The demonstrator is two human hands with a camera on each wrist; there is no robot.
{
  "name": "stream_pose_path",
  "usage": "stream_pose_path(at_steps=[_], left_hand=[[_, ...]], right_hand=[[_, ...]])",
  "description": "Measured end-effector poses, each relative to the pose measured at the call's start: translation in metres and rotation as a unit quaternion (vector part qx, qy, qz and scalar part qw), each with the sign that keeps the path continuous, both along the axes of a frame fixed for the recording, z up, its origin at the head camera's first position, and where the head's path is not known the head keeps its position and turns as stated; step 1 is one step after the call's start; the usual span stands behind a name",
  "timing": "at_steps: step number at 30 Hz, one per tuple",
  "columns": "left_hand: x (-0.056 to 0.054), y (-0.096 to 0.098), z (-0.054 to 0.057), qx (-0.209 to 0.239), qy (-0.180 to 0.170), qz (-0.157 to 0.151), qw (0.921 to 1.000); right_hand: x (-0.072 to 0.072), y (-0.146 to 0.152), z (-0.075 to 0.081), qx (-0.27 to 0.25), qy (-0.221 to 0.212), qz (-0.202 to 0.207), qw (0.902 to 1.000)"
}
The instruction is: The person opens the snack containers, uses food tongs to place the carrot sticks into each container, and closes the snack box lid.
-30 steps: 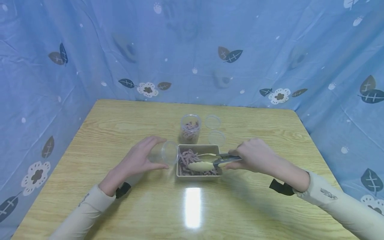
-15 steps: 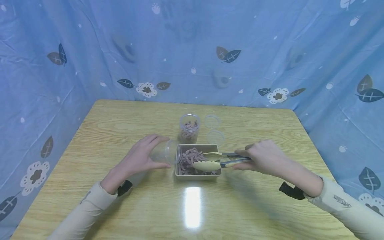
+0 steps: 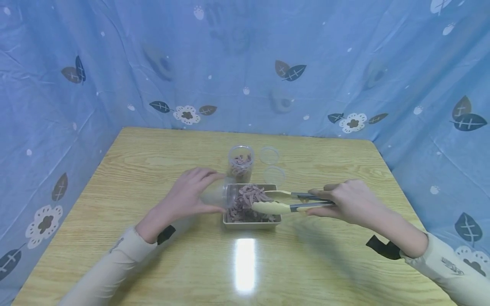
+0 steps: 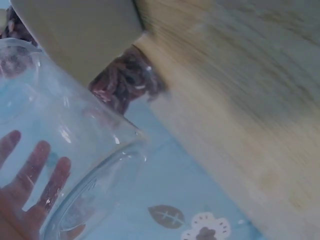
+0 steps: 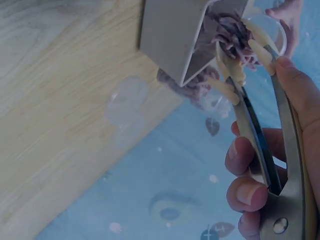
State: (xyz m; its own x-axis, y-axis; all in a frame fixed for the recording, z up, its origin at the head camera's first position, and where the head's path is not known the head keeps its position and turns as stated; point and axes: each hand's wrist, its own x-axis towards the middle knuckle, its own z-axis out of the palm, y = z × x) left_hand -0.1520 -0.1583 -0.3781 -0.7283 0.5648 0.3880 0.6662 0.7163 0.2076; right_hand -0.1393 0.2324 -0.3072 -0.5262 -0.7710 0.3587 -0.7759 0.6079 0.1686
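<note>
My left hand [image 3: 191, 193] grips a clear jar [image 4: 85, 115] lying on its side, its mouth over the left end of a beige rectangular box [image 3: 252, 226]. In the right hand [image 3: 350, 199] are tongs [image 3: 272, 208] with pale scalloped tips and metal arms. Between those tips sits a bunch of purplish-brown crinkled strips [image 3: 250, 194], raised at the jar's mouth. More strips lie in the bottom of the box. The right wrist view shows the bunch [image 5: 232, 35] caught at the tong tips, and the jar [image 5: 280, 32] beyond it.
Behind the box stands a second clear jar [image 3: 241, 163], open and partly filled with the same strips. Two clear round lids, a far one [image 3: 269, 155] and a near one [image 3: 274, 174], lie to its right. A patterned blue curtain [image 3: 245, 63] borders the wooden table [image 3: 153, 148].
The left hand has shifted right, bringing the jar's mouth over the box. My right hand has drawn back to the right with the tongs, and the strips at their tips have risen.
</note>
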Motion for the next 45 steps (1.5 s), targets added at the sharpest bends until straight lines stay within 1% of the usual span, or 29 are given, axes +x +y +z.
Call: stream_pose_path(at_steps=[8, 15, 19, 24, 30, 37, 45], left_hand=[[-0.003, 0.013, 0.005, -0.019, 0.004, -0.004, 0.9998], [-0.004, 0.019, 0.005, -0.008, 0.006, -0.012, 0.9999], [-0.005, 0.021, 0.005, 0.006, 0.002, -0.019, 0.9998], [-0.006, 0.025, 0.006, 0.014, -0.003, -0.029, 0.9995], [-0.006, 0.027, 0.006, 0.029, -0.008, -0.033, 0.9990], [-0.006, 0.026, 0.004, 0.044, -0.009, -0.039, 0.9982], [-0.007, 0.025, 0.006, 0.045, -0.007, -0.045, 0.9980]], right_hand=[[0.001, 0.003, 0.009, -0.010, 0.019, 0.009, 0.9997], [-0.001, 0.001, 0.015, -0.012, 0.010, 0.010, 0.9998], [-0.003, -0.002, 0.015, -0.006, 0.002, 0.009, 0.9999], [-0.006, -0.008, 0.014, -0.007, -0.006, 0.026, 0.9996], [-0.010, -0.013, 0.014, -0.007, 0.004, 0.045, 0.9990], [-0.014, -0.013, 0.013, -0.015, -0.021, 0.043, 0.9987], [-0.017, -0.013, 0.010, -0.025, -0.023, 0.049, 0.9982]])
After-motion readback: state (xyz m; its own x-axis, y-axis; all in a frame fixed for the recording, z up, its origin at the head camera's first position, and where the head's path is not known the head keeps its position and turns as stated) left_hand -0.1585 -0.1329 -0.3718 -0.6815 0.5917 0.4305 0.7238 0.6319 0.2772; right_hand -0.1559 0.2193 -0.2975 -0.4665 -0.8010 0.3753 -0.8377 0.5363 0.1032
